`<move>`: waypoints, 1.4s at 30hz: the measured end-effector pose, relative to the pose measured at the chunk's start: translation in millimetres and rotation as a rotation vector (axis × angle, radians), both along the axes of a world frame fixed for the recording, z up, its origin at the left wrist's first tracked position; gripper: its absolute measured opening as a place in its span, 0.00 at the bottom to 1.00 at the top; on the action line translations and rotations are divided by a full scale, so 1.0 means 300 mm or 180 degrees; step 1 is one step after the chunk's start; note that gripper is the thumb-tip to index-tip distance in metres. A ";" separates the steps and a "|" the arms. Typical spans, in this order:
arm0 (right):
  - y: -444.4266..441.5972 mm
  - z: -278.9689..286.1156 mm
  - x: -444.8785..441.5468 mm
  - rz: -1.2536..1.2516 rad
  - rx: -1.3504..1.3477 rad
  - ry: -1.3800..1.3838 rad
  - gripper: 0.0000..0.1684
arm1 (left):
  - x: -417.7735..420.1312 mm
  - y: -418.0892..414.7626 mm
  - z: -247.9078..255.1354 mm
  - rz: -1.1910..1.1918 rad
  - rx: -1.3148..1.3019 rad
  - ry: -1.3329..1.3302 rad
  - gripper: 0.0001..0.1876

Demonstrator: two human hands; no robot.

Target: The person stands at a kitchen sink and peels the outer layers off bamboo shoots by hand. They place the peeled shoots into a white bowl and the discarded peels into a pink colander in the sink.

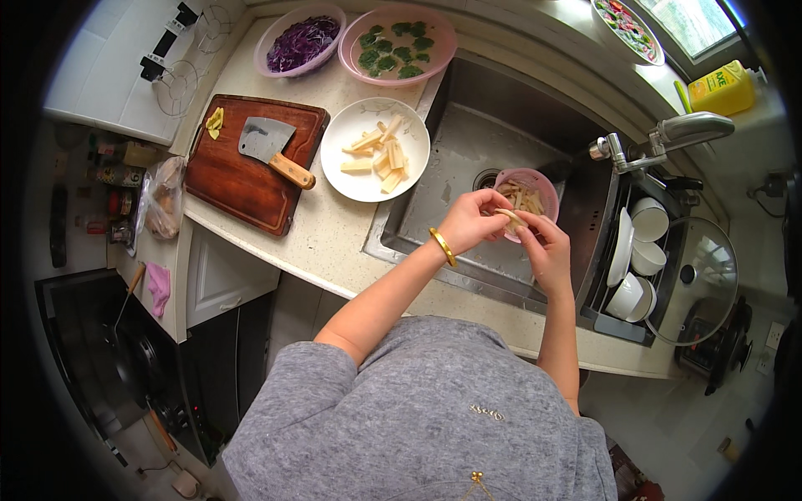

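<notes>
Over the steel sink (438,169), both hands meet at a pale vegetable strip (512,218). My left hand (473,219), with a gold bangle on its wrist, pinches one side of the strip. The fingers of my right hand (546,247) grip its other side. Just beyond and partly behind my fingers, a pink plastic colander (546,191) sits in the sink with more pale strips (519,194) inside. A white plate (341,128) left of the sink carries several thicker, pale yellow pieces (391,160).
A cleaver (266,138) and yellow slices (215,123) lie on a wooden board (238,188). Behind are bowls of shredded purple cabbage (304,44) and broccoli in water (395,53). A faucet (664,141), dish rack (626,250) and glass lid (705,282) stand at right.
</notes>
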State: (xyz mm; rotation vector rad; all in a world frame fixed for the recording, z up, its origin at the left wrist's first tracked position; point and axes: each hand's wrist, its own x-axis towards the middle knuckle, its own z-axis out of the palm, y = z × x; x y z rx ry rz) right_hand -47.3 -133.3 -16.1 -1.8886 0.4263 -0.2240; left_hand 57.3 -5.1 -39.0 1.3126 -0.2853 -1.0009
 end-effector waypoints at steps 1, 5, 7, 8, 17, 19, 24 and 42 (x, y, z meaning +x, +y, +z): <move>-0.003 0.008 0.002 0.0063 0.0104 0.0076 0.11 | 0.001 0.002 0.002 -0.0040 0.0043 -0.0125 0.10; 0.000 0.018 0.002 0.0025 0.0183 0.0117 0.10 | 0.001 0.005 0.027 -0.0204 0.0314 -0.0521 0.07; 0.002 0.014 -0.001 -0.0056 0.0285 0.0124 0.10 | 0.004 0.006 0.027 -0.0221 0.0288 -0.0338 0.07; 0.001 0.008 -0.004 -0.0100 0.0345 0.0168 0.10 | 0.005 0.005 0.015 -0.0198 0.0161 -0.0077 0.08; 0.000 0.005 0.000 -0.0226 0.0314 0.0170 0.10 | -0.006 0.001 0.017 -0.0082 -0.0055 0.0428 0.10; 0.010 0.001 0.001 -0.0238 0.0244 0.0126 0.10 | -0.009 -0.003 0.013 -0.0046 -0.0058 0.0367 0.10; 0.015 0.013 0.001 -0.0366 0.0567 0.0266 0.11 | -0.003 -0.005 0.004 -0.0104 -0.0055 0.0418 0.10; 0.007 0.016 0.006 -0.0433 0.0789 0.0218 0.11 | 0.007 0.005 0.009 -0.0141 -0.0211 0.0665 0.12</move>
